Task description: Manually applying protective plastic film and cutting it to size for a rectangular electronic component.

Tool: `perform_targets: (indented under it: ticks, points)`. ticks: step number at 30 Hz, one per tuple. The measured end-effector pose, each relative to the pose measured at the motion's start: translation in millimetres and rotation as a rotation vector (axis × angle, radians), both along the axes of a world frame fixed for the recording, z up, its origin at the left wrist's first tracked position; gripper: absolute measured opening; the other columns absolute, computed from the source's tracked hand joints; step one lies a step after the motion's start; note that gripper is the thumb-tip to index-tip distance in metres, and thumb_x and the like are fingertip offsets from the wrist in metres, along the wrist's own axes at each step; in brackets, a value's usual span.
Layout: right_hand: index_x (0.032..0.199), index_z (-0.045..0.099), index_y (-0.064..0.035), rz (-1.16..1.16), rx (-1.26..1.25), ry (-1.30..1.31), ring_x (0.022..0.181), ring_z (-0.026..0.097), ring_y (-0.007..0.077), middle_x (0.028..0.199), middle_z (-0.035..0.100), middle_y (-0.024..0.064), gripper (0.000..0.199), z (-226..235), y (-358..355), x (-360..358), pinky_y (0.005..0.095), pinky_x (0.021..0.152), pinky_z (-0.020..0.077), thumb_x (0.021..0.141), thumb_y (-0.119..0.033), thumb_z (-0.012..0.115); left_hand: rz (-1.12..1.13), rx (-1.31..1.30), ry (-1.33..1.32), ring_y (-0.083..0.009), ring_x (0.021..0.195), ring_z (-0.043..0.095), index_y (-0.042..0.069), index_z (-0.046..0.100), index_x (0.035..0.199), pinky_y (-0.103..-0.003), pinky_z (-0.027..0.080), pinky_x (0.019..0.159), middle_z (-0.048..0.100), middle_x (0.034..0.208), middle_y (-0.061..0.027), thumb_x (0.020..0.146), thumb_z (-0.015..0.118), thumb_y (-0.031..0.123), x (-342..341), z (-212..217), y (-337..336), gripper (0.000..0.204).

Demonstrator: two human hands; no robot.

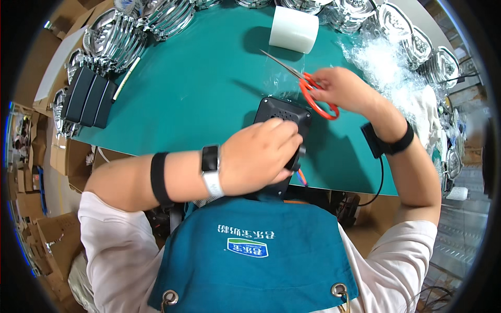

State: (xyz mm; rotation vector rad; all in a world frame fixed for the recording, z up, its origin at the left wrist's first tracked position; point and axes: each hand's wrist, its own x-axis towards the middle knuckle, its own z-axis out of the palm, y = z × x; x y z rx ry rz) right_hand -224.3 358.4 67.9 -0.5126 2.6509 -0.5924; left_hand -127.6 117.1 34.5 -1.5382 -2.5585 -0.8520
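Observation:
A black plastic housing (271, 109), with rounded corners, small screws and a patch of little holes, lies at the near edge of the table. My left hand (262, 154) is closed over its middle with bent fingers, hiding much of it. Blue and orange wire ends (302, 178) stick out beside it, on the right. In my right hand (344, 89) is a pair of scissors (324, 110) with red handles, held by the loops. Their metal blades point to the far left, above a piece of clear film (283, 81) that lies beyond the housing.
A white roll (294, 29) of film stands at the far side of the green table (195, 73). Stacked shiny metal-looking parts (112, 39) line its rim. Black housings (88, 97) and a pale stick (126, 79) are on the left; crumpled clear plastic (383, 62) heaps on the right.

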Motion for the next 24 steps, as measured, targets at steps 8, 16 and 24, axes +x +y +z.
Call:
perform_targets:
  ticks: [8,16,24]
  points:
    - [0.108,0.065,-0.0005,-0.208,0.368,0.339,0.085,0.065,0.0364,0.093,0.067,0.0189,0.035,-16.9,35.3,82.9,0.0436,0.076,0.0519,0.085,-0.027,0.069,-0.076,0.339,0.41,-0.0278,0.075,0.059,-0.004,0.057,0.118,-0.039,0.052,0.068,0.052,0.1,-0.0134,0.075,0.083,0.029,33.9,18.4,-65.0,0.06]
    - [0.129,0.055,-0.0054,-0.092,-0.209,0.446,0.106,0.062,0.0326,0.114,0.065,0.0146,0.059,-1.1,-6.6,150.1,0.04,0.087,0.0518,0.074,-0.003,0.076,0.113,0.948,0.464,-0.0263,0.091,0.063,0.0,0.064,0.111,-0.034,0.055,0.08,0.06,0.09,-0.0101,0.07,0.086,0.02,75.6,-21.7,-67.1,0.052]
    - [0.135,0.05,-0.0003,0.222,-0.924,0.095,0.115,0.058,0.0222,0.126,0.061,0.0151,0.068,-53.4,-62.4,224.5,0.0334,0.099,0.0445,0.073,-0.001,0.08,-0.148,1.092,-0.369,-0.0267,0.095,0.065,0.001,0.068,0.105,-0.037,0.054,0.083,0.064,0.096,-0.0129,0.071,0.084,0.017,129.1,-67.0,-58.2,0.041]
